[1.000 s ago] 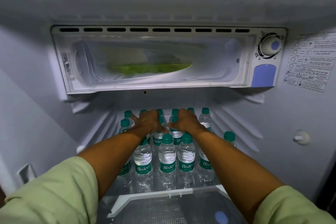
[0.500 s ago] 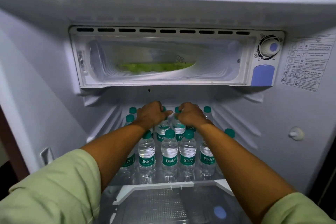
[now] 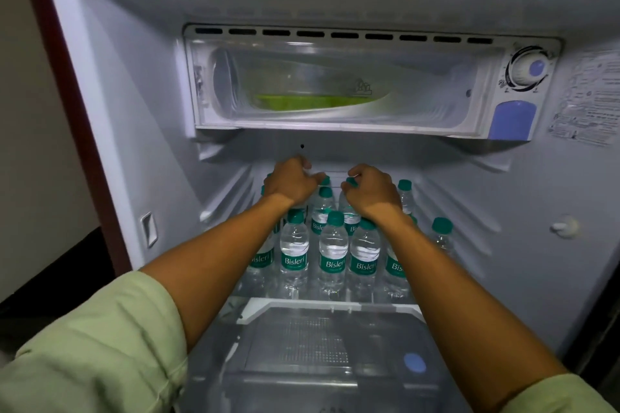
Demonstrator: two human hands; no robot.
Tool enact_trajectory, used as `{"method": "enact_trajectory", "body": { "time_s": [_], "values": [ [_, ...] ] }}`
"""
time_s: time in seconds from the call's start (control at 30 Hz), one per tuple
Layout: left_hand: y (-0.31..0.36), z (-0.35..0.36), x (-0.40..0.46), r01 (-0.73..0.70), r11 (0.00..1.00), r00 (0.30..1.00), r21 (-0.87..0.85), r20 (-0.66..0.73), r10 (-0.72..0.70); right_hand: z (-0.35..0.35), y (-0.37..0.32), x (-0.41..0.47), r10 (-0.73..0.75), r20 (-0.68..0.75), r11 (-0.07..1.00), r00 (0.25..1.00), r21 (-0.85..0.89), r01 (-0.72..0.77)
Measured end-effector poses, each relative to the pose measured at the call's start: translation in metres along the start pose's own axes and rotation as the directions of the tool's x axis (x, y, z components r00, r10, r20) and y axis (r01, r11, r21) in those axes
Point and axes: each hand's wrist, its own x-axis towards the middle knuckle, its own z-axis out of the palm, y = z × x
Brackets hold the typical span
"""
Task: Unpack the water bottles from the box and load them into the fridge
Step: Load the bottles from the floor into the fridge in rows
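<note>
Below the freezer box (image 3: 342,84), many water bottles (image 3: 332,251) stand loaded; left hand (image 3: 291,182) and right hand (image 3: 372,190) fingers grip rear bottle tops, box unseen.

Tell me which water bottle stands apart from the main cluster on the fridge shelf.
The green-capped bottle at far right, nearest the fridge's right wall. A gap separates it from the packed rows, which stand shoulder to shoulder.

Your left hand (image 3: 292,184) and right hand (image 3: 372,193) are curling over the green caps of back-row water bottles (image 3: 332,253), which are standing upright on the fridge (image 3: 141,117) shelf. At twelve o'clock, the freezer box (image 3: 339,80) is sitting above them.
</note>
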Motion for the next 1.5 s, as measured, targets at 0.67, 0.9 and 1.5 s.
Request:
{"method": "enact_trajectory", "body": {
  "time_s": [0.67, 0.9, 1.5],
  "values": [
    [0.004, -0.035, -0.141, -0.3, 0.926, 0.91, -0.228, -0.361, 0.206, 0.003, -0.053, -0.121, -0.387, -0.43, 0.731, 0.816, 0.397, 0.556],
    [-0.01, -0.061, -0.199, -0.318, 0.913, 0.89, -0.258, -0.413, 0.193, 0.023, -0.071, -0.167, -0.448, -0.419, 0.606, 0.79, 0.507, 0.613],
    [-0.179, -0.134, -0.368, 0.214, 0.94, 0.768, -0.266, -0.549, -0.33, 0.152, -0.126, -0.29, -0.757, -0.207, 0.32, 0.62, 0.71, 0.628]
  ]
}}
